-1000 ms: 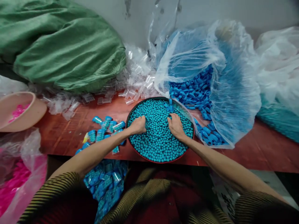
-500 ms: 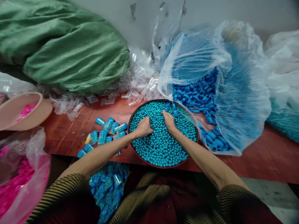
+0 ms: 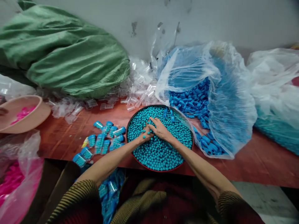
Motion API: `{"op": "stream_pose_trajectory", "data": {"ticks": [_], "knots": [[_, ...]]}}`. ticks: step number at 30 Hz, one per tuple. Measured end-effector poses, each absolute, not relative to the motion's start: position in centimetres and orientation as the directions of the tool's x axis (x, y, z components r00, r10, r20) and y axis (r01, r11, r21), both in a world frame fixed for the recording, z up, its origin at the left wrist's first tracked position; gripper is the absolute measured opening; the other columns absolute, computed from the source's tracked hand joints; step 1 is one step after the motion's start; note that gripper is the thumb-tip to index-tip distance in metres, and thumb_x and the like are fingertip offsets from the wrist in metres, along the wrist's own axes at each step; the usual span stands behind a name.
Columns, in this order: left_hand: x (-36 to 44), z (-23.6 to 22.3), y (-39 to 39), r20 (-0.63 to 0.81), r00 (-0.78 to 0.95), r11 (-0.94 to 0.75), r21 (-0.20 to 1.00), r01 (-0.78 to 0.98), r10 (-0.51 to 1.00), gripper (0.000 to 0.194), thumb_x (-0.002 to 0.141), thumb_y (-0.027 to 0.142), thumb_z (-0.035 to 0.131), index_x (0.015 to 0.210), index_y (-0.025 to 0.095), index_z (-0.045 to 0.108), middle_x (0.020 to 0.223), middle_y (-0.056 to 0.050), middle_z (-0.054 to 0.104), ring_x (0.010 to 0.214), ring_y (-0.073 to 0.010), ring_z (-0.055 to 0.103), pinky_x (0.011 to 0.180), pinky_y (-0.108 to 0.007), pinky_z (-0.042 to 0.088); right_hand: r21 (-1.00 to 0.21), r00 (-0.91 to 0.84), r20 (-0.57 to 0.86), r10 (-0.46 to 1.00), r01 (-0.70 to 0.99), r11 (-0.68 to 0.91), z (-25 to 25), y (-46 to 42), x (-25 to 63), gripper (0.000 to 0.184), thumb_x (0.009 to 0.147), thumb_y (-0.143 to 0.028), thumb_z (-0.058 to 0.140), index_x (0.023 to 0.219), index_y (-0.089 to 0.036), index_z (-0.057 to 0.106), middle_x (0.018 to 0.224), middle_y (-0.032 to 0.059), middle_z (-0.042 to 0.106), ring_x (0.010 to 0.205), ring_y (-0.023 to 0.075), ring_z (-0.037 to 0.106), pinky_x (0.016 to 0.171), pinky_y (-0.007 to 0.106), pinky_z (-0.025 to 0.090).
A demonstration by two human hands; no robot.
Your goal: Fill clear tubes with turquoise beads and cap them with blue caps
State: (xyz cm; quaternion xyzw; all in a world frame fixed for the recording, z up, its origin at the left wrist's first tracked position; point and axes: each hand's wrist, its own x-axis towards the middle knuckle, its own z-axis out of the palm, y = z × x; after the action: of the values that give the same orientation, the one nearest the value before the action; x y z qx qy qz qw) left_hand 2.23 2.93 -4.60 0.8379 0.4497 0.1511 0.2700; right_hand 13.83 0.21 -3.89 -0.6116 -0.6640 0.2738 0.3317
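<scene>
A round dark tub with a red rim [image 3: 161, 170] is filled with small turquoise balls [image 3: 163, 158]. Over its middle, my left hand [image 3: 145, 136] is curled, with several balls lying on it; what its fingers close around is hidden. My right hand [image 3: 161, 129] reaches across with fingers stretched out, overlapping the left fingertips. Two blue plastic caps [image 3: 172, 116] rest on the balls at the tub's far side. Left of the tub lie several clear jars with blue lids [image 3: 99, 141], filled with turquoise balls.
Clear empty jars [image 3: 140, 93] are heaped behind, beside a green cloth sack [image 3: 77, 62]. A plastic bag [image 3: 233, 109] spills blue caps [image 3: 191, 99] at right. At left, a peach basin [image 3: 35, 116] holds pink pieces, a person's hand [image 3: 2, 111] at its edge. Filled jars [image 3: 109, 193] hang below the red table [image 3: 60, 140].
My right hand has moved left and its fingers have straightened over my left hand. Balls now lie on my left hand. The view has shifted slightly, and another person's hand shows at the basin.
</scene>
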Motion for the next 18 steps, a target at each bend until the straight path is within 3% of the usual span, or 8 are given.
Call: {"op": "stream_pose_trajectory", "data": {"ticks": [3, 6, 9, 12, 15, 18], "knots": [[1.6, -4.3, 2.9, -0.009, 0.555, -0.415, 0.654, 0.632, 0.832, 0.077, 0.068, 0.025, 0.068, 0.136, 0.016, 0.033, 0.131, -0.013, 0.050, 0.121, -0.0282, 0.049, 0.100, -0.043, 0.044, -0.694, -0.112, 0.209, 0.971, 0.683, 0.228, -3.4, 0.5, 16.8, 0.039, 0.090, -0.023, 0.039, 0.123, -0.024, 0.059, 0.123, 0.0077, 0.057, 0.114, 0.0203, 0.052, 0.101, 0.039, 0.040], [0.6, -4.0, 2.2, -0.013, 0.493, -0.329, 0.729, 0.600, 0.870, 0.090, 0.066, 0.027, 0.071, 0.140, 0.012, 0.022, 0.142, -0.018, 0.037, 0.131, -0.0281, 0.039, 0.107, -0.043, 0.037, -0.459, -0.051, 0.190, 0.980, 0.878, 0.134, -2.8, 1.3, 20.0, 0.044, 0.085, -0.012, 0.037, 0.120, -0.022, 0.061, 0.132, 0.0121, 0.051, 0.112, 0.0278, 0.052, 0.094, 0.046, 0.041], [-0.4, -3.3, 1.0, 0.073, 0.395, -0.325, 0.711, 0.624, 0.916, 0.063, 0.075, 0.022, 0.061, 0.132, 0.012, 0.035, 0.134, -0.015, 0.045, 0.125, -0.0244, 0.045, 0.106, -0.040, 0.037, -0.267, 0.044, 0.102, 0.994, 0.964, -0.015, -2.0, 2.4, 21.4, 0.040, 0.087, -0.016, 0.038, 0.122, -0.019, 0.058, 0.129, 0.0167, 0.053, 0.108, 0.0311, 0.054, 0.087, 0.044, 0.043], [-0.6, -2.5, -0.3, 0.122, 0.365, -0.352, 0.650, 0.673, 0.923, 0.031, 0.084, 0.022, 0.050, 0.114, 0.013, 0.050, 0.113, -0.011, 0.058, 0.108, -0.0209, 0.056, 0.096, -0.035, 0.044, -0.233, 0.267, 0.057, 0.962, 0.940, -0.248, -1.6, 3.7, 20.5, 0.038, 0.093, -0.033, 0.037, 0.118, -0.013, 0.057, 0.110, 0.0195, 0.063, 0.099, 0.0299, 0.059, 0.082, 0.040, 0.045], [0.2, -1.7, -1.1, 0.043, 0.423, -0.368, 0.575, 0.731, 0.905, 0.027, 0.085, 0.030, 0.053, 0.109, 0.017, 0.053, 0.107, -0.008, 0.060, 0.097, -0.0212, 0.060, 0.086, -0.034, 0.048, -0.178, 0.348, 0.022, 0.937, 0.924, -0.338, -1.6, 4.7, 18.9, 0.042, 0.089, -0.041, 0.046, 0.115, -0.009, 0.055, 0.103, 0.0220, 0.065, 0.094, 0.0315, 0.062, 0.078, 0.039, 0.045], [1.2, -1.3, -1.1, -0.023, 0.420, -0.354, 0.498, 0.792, 0.907, 0.028, 0.083, 0.034, 0.058, 0.107, 0.020, 0.055, 0.107, -0.007, 0.060, 0.094, -0.0222, 0.061, 0.081, -0.034, 0.048, -0.129, 0.287, 0.013, 0.958, 0.950, -0.283, -1.6, 4.9, 18.4, 0.036, 0.088, -0.033, 0.050, 0.115, -0.010, 0.053, 0.106, 0.0220, 0.065, 0.093, 0.0317, 0.064, 0.074, 0.038, 0.045]]}}
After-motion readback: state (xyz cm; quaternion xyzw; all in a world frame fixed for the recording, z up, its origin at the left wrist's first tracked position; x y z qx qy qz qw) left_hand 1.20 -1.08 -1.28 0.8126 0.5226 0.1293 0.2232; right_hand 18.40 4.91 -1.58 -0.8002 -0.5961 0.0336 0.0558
